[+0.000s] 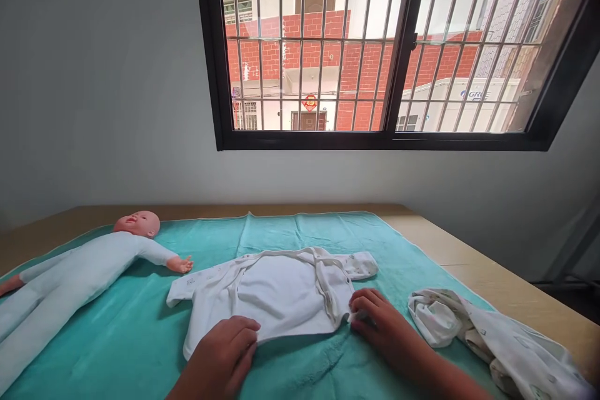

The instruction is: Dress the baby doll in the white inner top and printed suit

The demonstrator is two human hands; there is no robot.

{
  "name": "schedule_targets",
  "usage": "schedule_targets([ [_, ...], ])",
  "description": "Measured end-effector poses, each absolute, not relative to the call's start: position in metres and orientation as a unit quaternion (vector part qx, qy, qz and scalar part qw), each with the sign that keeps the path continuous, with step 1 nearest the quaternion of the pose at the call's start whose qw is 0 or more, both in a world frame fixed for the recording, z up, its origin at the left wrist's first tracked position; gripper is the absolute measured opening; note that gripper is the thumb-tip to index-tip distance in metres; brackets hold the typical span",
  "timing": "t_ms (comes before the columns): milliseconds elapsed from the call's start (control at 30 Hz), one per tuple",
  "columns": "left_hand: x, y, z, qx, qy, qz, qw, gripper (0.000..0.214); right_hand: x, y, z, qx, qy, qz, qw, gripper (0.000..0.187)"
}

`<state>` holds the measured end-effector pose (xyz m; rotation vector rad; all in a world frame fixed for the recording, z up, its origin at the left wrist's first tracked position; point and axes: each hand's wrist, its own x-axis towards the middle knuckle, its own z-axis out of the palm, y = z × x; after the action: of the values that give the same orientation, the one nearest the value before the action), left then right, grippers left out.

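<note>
A small white baby shirt (276, 290) lies spread out flat on a teal towel (135, 337). My left hand (227, 350) rests on the shirt's lower hem, fingers together and bent over the edge. My right hand (379, 325) presses on the shirt's lower right corner, its fingertips curled onto the fabric. A baby doll (79, 275) in a pale one-piece suit lies on its back at the left of the towel, one arm stretched toward the shirt.
A crumpled white patterned garment (492, 337) lies at the right on the towel's edge. The towel covers a wooden table (473, 262) set against a grey wall. Above is a black-framed barred window (394, 50).
</note>
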<state>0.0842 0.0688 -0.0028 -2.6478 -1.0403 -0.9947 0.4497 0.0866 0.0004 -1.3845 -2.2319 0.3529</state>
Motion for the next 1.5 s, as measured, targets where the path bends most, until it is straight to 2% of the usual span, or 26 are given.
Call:
schedule_targets([
  [100,0.082,0.068,-0.003,-0.866,-0.358,-0.349,0.011,0.014,0.449,0.084,0.0,-0.511,-0.827,0.091,0.217,0.023],
  [200,0.083,0.068,-0.005,-0.87,-0.345,-0.351,-0.032,0.014,0.442,0.08,-0.001,-0.463,-0.862,-0.01,0.207,0.012],
  [267,0.084,0.068,-0.006,-0.873,-0.334,-0.353,-0.041,0.013,0.434,0.076,0.0,-0.419,-0.885,-0.062,0.195,0.019],
  [433,0.084,0.069,-0.006,-0.868,-0.344,-0.354,-0.057,0.013,0.428,0.075,0.003,-0.441,-0.879,-0.049,0.172,0.018],
  [600,0.082,0.071,-0.006,-0.873,-0.331,-0.355,-0.041,0.012,0.441,0.085,-0.004,-0.461,-0.856,-0.02,0.233,0.022],
  [833,0.082,0.069,-0.009,-0.871,-0.35,-0.343,-0.039,0.012,0.452,0.085,-0.004,-0.368,-0.863,-0.033,0.345,0.024],
  [967,0.078,0.073,-0.013,-0.883,-0.345,-0.316,-0.039,0.013,0.458,0.09,-0.009,-0.319,-0.87,-0.057,0.371,0.028],
  [1100,0.071,0.077,-0.013,-0.902,-0.321,-0.285,-0.046,0.015,0.456,0.088,-0.014,-0.329,-0.873,-0.086,0.35,0.028],
  [1400,0.071,0.079,-0.007,-0.905,-0.32,-0.265,-0.094,0.009,0.457,0.075,-0.006,-0.402,-0.872,-0.055,0.274,0.022],
  [1500,0.069,0.077,-0.003,-0.887,-0.347,-0.289,-0.094,0.022,0.454,0.074,-0.004,-0.425,-0.869,-0.035,0.253,0.022],
])
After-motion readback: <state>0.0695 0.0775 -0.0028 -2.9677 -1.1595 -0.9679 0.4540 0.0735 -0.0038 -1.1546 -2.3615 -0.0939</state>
